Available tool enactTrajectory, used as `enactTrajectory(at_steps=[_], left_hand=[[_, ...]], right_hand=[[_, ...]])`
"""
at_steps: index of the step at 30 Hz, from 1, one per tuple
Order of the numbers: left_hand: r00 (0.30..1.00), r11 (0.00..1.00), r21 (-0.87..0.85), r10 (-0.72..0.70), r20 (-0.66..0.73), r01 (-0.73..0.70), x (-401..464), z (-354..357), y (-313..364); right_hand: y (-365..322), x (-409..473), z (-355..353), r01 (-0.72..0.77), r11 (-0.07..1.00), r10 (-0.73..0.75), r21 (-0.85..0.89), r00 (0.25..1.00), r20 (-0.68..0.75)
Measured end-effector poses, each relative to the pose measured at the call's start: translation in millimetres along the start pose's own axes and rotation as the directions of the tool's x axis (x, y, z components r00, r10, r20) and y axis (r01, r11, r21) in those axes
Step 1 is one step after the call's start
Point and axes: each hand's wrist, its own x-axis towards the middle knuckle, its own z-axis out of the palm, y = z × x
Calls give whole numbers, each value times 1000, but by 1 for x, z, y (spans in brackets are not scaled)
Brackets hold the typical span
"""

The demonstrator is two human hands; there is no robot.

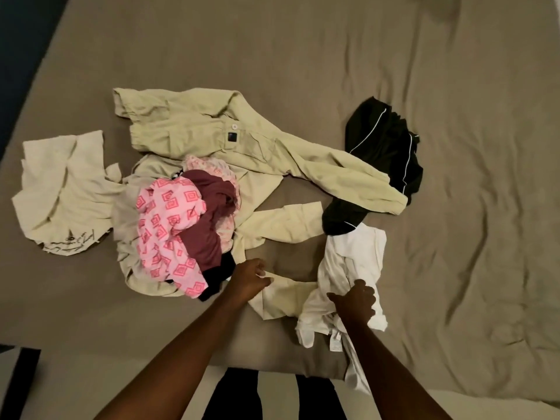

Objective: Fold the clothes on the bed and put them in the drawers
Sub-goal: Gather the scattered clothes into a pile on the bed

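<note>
White shirt (348,268) is being gripped, bunched, by the right hand (356,303) at the bed's (454,86) near edge. Left hand (250,275) is pinching a khaki sleeve (281,298) just beside; lifting risks both garments being dragged together.

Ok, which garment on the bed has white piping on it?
The black garment at the far right of the pile, partly under a khaki trouser leg. Thin white lines run along it; nothing else has them.

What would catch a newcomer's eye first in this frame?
Probably the pink patterned garment, bunched with a maroon one left of centre on the bed. Next, the two hands near the front edge: the right hand grips a white garment, while the left hand touches a beige sleeve.
</note>
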Motion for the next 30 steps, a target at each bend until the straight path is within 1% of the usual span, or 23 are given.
enactTrajectory(at_steps=[2, 3, 5, 7, 8, 9, 10, 11, 12, 14, 15, 17, 18, 19, 21, 22, 23, 24, 25, 26, 27, 28, 30], left_hand=[[1000, 1000, 7, 3, 16, -3, 4, 26, 0], [1000, 1000, 0, 3, 28, -3, 7, 40, -2], [999, 999, -31, -16, 44, 17, 7, 65, -5], [997, 996, -69, -55, 50, 58, 7, 85, -11], [995, 993, -88, -78, 53, 83, 6, 94, -10], [993, 987, -116, -105, 54, 111, 5, 100, -9], [989, 978, -151, -139, 57, 146, 4, 104, -6], [984, 965, -194, -167, 59, 175, 4, 109, -1], [983, 956, -228, -171, 71, 183, 1, 115, 13], [985, 930, -332, -126, 120, 159, 0, 129, 43], [987, 903, -403, -108, 119, 148, 2, 137, 59], [984, 872, -458, -167, 55, 174, 10, 147, 91], [977, 861, -467, -211, 31, 201, 13, 147, 104], [972, 843, -497, -234, 9, 208, 18, 144, 116], [971, 807, -566, -235, -42, 171, 27, 135, 122], [970, 785, -604, -231, -79, 138, 31, 126, 125], [966, 769, -630, -232, -115, 110, 35, 118, 126], [963, 766, -638, -227, -147, 83, 40, 109, 126], [957, 768, -637, -232, -175, 70, 42, 100, 127], [953, 776, -628, -229, -199, 55, 47, 92, 126], [950, 777, -628, -229, -211, 48, 50, 85, 126], [944, 774, -631, -240, -225, 46, 55, 78, 121], [932, 767, -641, -255, -257, 34, 62, 64, 117]], right_hand=[[17, 15, 8, 11, 999, -13, -37, 998, -56], [24, 23, 10, 13, 1000, -14, -13, 998, -63], [34, 40, 15, 10, 996, -8, 93, 1000, -18], [40, 56, 16, 25, 979, -33, 203, 999, 33], [42, 63, 12, 47, 955, -64, 294, 997, 46], [40, 66, 6, 52, 896, -92, 441, 993, 71], [34, 63, -2, 35, 802, -131, 596, 984, 119], [30, 58, -12, 26, 733, -193, 680, 966, 170], [24, 51, -24, 26, 691, -269, 722, 937, 224], [12, 36, -39, 76, 687, -409, 722, 862, 298], [7, 30, -44, 92, 680, -475, 728, 811, 341], [2, 29, -52, 79, 672, -556, 736, 710, 432], [0, 33, -58, 66, 679, -554, 731, 699, 452], [-5, 42, -67, 68, 687, -539, 724, 715, 444], [-16, 62, -82, 81, 692, -470, 717, 805, 363], [-24, 76, -88, 122, 693, -441, 711, 852, 283], [-33, 93, -93, 196, 706, -422, 680, 888, 182], [-47, 108, -97, 279, 736, -416, 617, 905, 87], [-61, 123, -100, 367, 763, -436, 531, 900, 5], [-79, 137, -101, 462, 776, -482, 429, 874, -68], [-96, 150, -103, 557, 761, -543, 331, 827, -144], [-117, 163, -102, 642, 721, -609, 260, 766, -204], [-164, 184, -101, 746, 648, -700, 156, 663, -266]])
